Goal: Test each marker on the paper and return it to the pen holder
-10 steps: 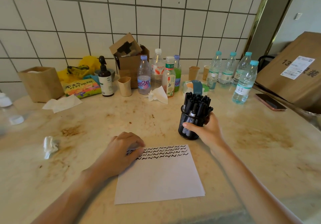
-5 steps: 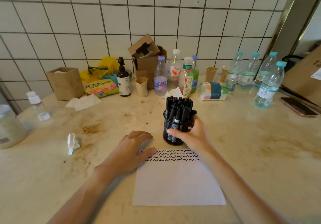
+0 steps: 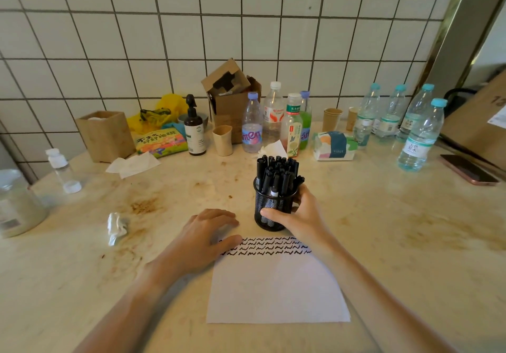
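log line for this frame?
right hand: grips pen holder | left hand: flat on paper | markers: all in holder | squiggle rows on paper

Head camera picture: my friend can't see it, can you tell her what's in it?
A person's right hand holds a black mesh pen holder full of black markers, just beyond a white paper with rows of black squiggles. The left hand rests on the paper's top left corner. Bottles, cups and boxes line the tiled wall behind.

Black metal mesh holder [image 3: 269, 210], smooth black plastic markers [image 3: 276, 173], flat white paper [image 3: 276, 289], shiny stained stone table [image 3: 383, 229], glossy white wall tiles [image 3: 191, 38], clear plastic bottles [image 3: 419, 136], brown cardboard box [image 3: 230, 100]
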